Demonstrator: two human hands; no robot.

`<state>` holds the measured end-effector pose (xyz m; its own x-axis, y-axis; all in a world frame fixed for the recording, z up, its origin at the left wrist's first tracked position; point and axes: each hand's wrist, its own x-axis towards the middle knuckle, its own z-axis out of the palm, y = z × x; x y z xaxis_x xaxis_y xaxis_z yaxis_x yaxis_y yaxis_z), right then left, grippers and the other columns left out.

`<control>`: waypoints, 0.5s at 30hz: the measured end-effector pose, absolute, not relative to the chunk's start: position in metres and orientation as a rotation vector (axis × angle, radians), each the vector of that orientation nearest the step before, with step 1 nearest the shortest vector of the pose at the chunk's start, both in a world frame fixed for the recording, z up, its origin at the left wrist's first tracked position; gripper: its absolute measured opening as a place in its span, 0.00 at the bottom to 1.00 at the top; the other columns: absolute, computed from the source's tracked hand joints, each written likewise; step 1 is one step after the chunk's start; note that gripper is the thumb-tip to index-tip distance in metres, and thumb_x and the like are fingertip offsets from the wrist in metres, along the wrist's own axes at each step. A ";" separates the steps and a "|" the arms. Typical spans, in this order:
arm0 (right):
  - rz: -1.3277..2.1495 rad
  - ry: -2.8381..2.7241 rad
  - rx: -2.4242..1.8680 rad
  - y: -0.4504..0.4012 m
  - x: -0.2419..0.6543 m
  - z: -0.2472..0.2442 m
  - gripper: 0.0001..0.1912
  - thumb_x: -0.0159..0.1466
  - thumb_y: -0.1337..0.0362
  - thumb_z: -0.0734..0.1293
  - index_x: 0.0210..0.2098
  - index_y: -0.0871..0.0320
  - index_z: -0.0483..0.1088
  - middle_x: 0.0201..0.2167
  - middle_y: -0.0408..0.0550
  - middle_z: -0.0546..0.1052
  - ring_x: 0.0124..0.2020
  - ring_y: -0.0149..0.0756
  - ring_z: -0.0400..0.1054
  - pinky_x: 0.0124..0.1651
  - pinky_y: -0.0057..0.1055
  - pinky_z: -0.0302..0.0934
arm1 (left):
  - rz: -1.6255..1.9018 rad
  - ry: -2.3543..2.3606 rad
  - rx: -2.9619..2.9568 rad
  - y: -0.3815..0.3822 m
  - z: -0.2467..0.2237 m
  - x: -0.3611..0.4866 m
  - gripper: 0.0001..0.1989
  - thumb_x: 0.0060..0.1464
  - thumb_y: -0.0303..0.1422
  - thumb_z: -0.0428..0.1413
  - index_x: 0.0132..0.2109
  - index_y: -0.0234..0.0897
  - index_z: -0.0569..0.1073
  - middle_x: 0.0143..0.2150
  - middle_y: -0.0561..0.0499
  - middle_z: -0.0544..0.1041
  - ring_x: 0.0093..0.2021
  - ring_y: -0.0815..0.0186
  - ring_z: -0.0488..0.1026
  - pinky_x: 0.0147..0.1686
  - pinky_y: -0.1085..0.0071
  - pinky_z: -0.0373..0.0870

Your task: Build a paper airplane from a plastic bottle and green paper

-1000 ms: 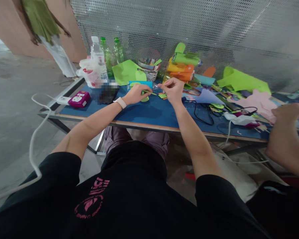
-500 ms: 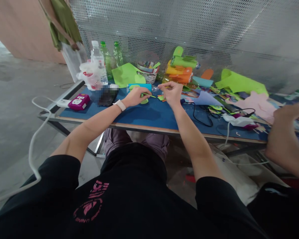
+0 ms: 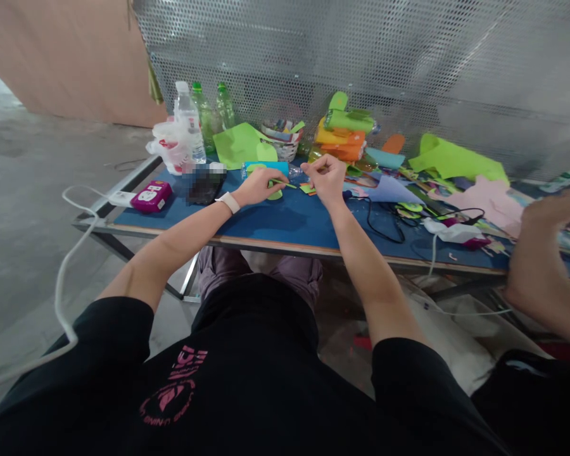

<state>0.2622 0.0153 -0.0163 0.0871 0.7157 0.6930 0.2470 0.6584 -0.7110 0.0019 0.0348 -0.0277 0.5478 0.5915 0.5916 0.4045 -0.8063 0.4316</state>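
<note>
Two hands (image 3: 261, 185) (image 3: 327, 180) above blue table (image 3: 285, 218), fingers (image 3: 308, 169) pinched, forearms angled inward

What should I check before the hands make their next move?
1. Left hand has the thin green strip: ok, between its fingers.
2. Right hand has something in its pinch: cannot tell, too small to see.
3. Blue-wrapped bottle lies on its side behind the hands: ok.
4. Tabletop by the right hand is free of scraps: not ok, little paper pieces lie there.
5. Paper-filled basket stands upright: ok.
6. Other person's hand is well away: ok, far right.
</note>
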 end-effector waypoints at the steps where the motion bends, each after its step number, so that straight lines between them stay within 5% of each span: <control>1: 0.411 -1.478 -0.833 0.018 0.263 -0.017 0.50 0.54 0.09 0.82 0.32 0.46 0.66 0.30 0.42 0.75 0.22 0.34 0.66 0.27 0.41 0.73 | 1.104 0.835 2.539 0.035 -0.028 0.002 0.07 0.74 0.29 0.69 0.52 0.40 0.94 0.51 0.40 0.96 0.46 0.53 0.92 0.56 0.57 0.87; 10: 0.453 -1.309 -0.784 0.020 0.266 -0.010 0.45 0.48 0.14 0.89 0.34 0.47 0.83 0.39 0.49 0.91 0.18 0.31 0.64 0.20 0.40 0.67 | 1.101 0.818 2.549 0.036 -0.030 0.001 0.08 0.75 0.28 0.69 0.54 0.40 0.94 0.52 0.41 0.96 0.47 0.56 0.92 0.55 0.61 0.87; 15: 0.492 -1.330 -0.842 0.004 0.260 0.000 0.41 0.61 0.17 0.85 0.32 0.49 0.82 0.35 0.47 0.90 0.16 0.30 0.67 0.18 0.36 0.67 | 1.123 0.811 2.557 0.037 -0.030 0.001 0.08 0.74 0.27 0.69 0.53 0.40 0.95 0.52 0.41 0.96 0.45 0.56 0.92 0.51 0.62 0.87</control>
